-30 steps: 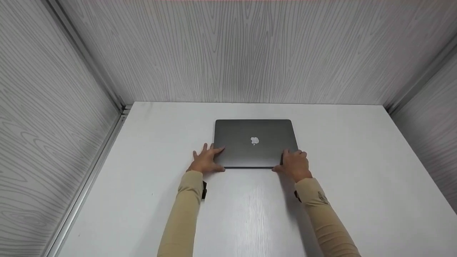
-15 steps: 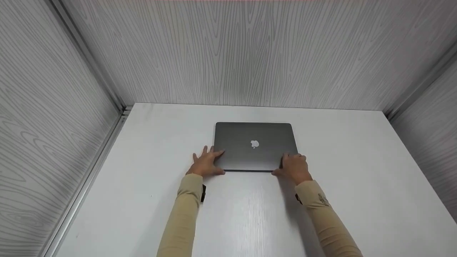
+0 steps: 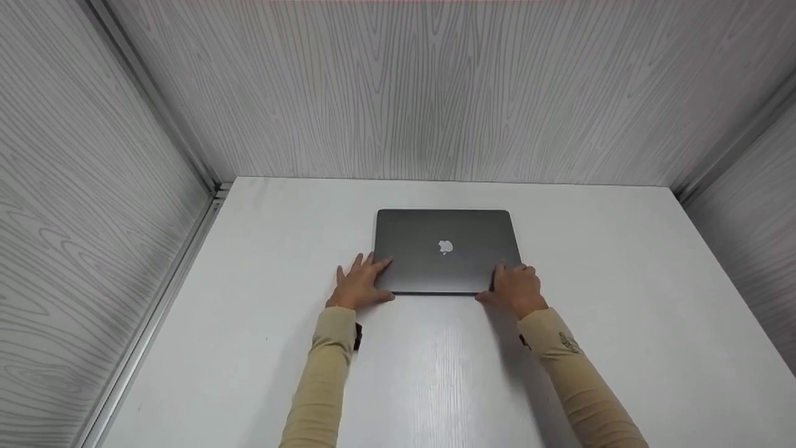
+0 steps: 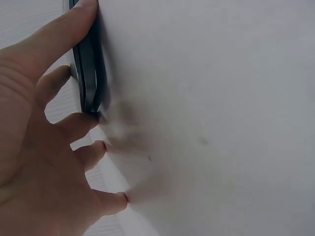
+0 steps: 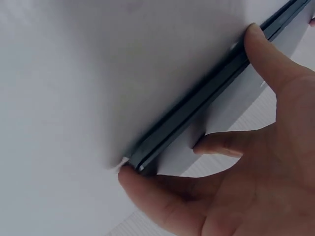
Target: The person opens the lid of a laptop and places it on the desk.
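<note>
A closed grey laptop point(image 3: 423, 267) with a white apple logo lies flat on the white table in the head view. My left hand point(image 3: 359, 289) is at its front left corner with fingers spread. In the left wrist view the thumb touches the laptop's front edge point(image 4: 88, 73), the index finger reaches over the lid, and the outer fingers rest on the table. At the front right corner, my right hand point(image 3: 517, 289) holds the laptop. The right wrist view has its thumb point(image 5: 258, 46) on the front edge, one fingertip on the lid, and other fingers bent round the corner.
The white table point(image 3: 298, 230) extends on both sides of the laptop. A wood-grain panel point(image 3: 429, 93) rises behind it, with more panels at left and right. A metal rail point(image 3: 155, 330) runs along the table's left side.
The head view has shifted slightly. Both hands keep their places at the laptop's front corners, and the laptop stays closed on the table.
</note>
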The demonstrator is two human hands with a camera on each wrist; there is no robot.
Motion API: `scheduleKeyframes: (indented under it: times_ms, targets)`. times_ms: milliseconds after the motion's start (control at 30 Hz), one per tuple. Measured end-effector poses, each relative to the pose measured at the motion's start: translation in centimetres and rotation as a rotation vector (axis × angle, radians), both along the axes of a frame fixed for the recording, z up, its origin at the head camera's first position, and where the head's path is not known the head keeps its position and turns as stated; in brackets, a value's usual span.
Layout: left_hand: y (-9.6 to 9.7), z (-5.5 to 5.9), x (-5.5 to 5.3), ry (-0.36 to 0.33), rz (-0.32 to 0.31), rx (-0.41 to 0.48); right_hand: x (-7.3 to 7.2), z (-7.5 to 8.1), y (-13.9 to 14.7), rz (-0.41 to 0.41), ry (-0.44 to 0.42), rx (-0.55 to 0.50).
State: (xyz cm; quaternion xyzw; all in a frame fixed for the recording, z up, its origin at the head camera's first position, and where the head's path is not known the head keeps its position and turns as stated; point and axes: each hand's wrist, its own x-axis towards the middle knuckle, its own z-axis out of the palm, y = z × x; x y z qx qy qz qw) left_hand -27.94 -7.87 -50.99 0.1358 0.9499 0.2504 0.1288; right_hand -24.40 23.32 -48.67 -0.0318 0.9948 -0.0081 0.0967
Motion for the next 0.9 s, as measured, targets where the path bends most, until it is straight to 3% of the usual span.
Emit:
scheduleKeyframes:
  times_ms: [167,400,633,900]
  targets:
    - [0.2,0.2,0.7,0.038,0.011,-0.122,0.2,-0.1,0.1,-0.003,0.000,-0.045]
    - [0.2,1.1,2.2,-0.002,0.027,-0.216,0.1,-0.8,0.7,0.202,0.187,-0.070]
    - [-0.5,2.0,3.9,-0.082,0.013,-0.228,-0.7,-1.7,0.7,0.382,0.308,-0.155]
    - [-0.9,1.9,5.1,-0.081,-0.008,-0.201,-1.0,-2.1,0.3,0.466,0.355,-0.205]
